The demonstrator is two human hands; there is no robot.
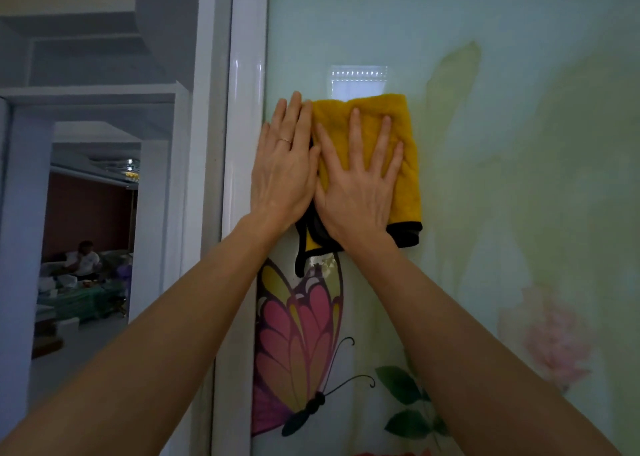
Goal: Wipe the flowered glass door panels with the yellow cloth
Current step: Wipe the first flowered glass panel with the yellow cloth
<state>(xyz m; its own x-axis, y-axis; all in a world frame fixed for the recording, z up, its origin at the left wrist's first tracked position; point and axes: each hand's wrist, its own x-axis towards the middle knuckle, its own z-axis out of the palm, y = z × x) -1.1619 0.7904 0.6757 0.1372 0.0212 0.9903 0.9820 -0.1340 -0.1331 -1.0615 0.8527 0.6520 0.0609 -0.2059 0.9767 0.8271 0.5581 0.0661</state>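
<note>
Far left: open doorway point(93, 248), seated person point(83, 258) deep in the room beyond. Next, white frame point(242, 144) bordering the glass point(502, 126). Just right of it, left hand point(282, 175) laid flat on the glass, fingers straight, gripping nothing, touching the left edge of the cloth point(405, 151); likely there to steady it and add pressure. Beside it, right hand point(360, 185), fingers spread and straight, pressing the cloth against the panel's upper left. No curl round the fabric: pinned by palm pressure alone, good for broad strokes. Black hem hanging loose below the wrists, just over the butterfly point(298, 345). Further right, leaves point(405, 400), pale flower point(554, 338), wide glass probably left to cover. In the way: only the frame's raised edge leftward.
</note>
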